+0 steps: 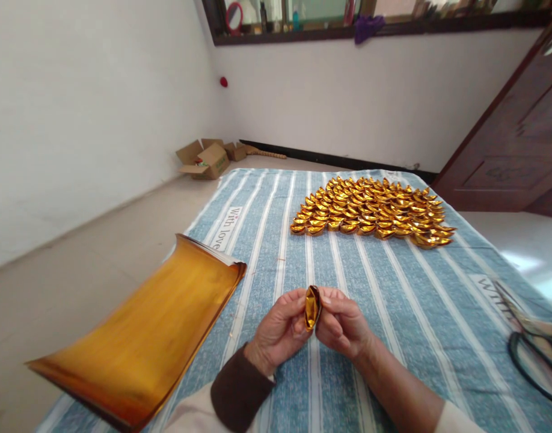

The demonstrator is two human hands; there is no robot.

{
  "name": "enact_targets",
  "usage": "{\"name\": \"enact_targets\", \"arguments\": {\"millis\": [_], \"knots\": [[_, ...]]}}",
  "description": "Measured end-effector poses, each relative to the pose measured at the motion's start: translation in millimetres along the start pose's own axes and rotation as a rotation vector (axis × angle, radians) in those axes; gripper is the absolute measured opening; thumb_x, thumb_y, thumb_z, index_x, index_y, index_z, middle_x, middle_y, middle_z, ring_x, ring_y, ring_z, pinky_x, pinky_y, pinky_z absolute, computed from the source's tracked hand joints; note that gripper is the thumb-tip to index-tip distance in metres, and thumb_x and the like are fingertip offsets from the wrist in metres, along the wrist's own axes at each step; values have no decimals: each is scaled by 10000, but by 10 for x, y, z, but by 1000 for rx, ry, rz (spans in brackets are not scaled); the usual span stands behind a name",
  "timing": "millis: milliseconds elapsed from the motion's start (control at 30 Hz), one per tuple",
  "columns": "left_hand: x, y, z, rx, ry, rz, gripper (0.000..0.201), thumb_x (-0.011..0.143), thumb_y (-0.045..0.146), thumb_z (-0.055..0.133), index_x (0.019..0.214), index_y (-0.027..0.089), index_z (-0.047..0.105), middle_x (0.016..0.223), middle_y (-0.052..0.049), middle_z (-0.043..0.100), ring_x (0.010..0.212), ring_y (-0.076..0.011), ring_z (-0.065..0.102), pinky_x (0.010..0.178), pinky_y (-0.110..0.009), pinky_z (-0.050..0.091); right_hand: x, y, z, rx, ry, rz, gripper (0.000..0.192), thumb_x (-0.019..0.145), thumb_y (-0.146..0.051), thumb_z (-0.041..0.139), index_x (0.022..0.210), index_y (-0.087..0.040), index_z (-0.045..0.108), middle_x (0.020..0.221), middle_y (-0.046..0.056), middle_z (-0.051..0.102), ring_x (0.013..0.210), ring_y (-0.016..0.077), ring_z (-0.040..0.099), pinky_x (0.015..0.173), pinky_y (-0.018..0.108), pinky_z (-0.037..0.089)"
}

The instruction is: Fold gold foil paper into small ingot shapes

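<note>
Between my two hands, above the near middle of the table, is a gold foil paper ingot (311, 308), upright with its hollow side facing me. My left hand (282, 319) pinches its left side with thumb and fingers. On the right edge, the thumb and fingers of my right hand (343, 319) are closed too. Farther back lie many folded gold paper ingots (370, 207), packed in tight rows. To the left of my hands rests a stack of gold foil paper sheets (154, 319), its edges curling and reaching past the table's side.
A striped blue-and-white cloth (267, 240) covers the table. Black-handled scissors (535, 355) lie at the right edge. Open cardboard boxes (208, 159) stand on the floor by the left wall. A dark wooden door (515, 132) is at the right, below a window ledge.
</note>
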State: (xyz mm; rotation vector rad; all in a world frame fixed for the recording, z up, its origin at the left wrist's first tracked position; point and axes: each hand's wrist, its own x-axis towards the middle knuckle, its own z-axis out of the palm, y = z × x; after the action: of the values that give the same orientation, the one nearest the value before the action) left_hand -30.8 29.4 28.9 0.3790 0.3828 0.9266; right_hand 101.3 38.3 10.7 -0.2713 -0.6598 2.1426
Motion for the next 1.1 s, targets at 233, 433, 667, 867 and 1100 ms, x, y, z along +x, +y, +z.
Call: {"name": "enact_targets", "arguments": {"millis": [233,433,667,867,1100], "knots": [[9,3,-6,7,33,-5,182,747,200,771,789,81,640,439,63,452,362,-8,379,401,-68,372,16,-9,-7,26,-8,11,397,833,-410,625,551,-177,470,262,-73,400,170,41,238,236,140,202],[18,-5,-35,14,61,-21,221,721,189,792,815,54,645,512,40,516,379,0,413,412,-65,375,26,3,-4,29,0,25,528,843,-436,605,420,-183,416,220,-57,342,157,45,226,222,146,190],[13,-18,-20,12,45,-28,221,733,205,784,794,52,637,480,50,481,376,1,383,413,-62,354,32,9,34,32,-6,13,606,802,-453,643,332,-189,367,198,-52,306,152,38,213,214,141,195],[8,-29,-16,-7,51,-21,239,730,216,786,818,47,642,452,62,445,366,0,340,397,-63,339,33,17,43,38,-32,10,622,797,-480,638,323,-186,365,196,-49,300,148,36,202,213,143,181],[25,-19,-22,-14,82,-15,164,764,198,747,746,90,624,440,67,406,377,-18,351,393,-87,350,33,7,15,-10,97,49,567,751,-493,700,400,-193,371,216,-70,312,164,29,196,228,141,179]]}}
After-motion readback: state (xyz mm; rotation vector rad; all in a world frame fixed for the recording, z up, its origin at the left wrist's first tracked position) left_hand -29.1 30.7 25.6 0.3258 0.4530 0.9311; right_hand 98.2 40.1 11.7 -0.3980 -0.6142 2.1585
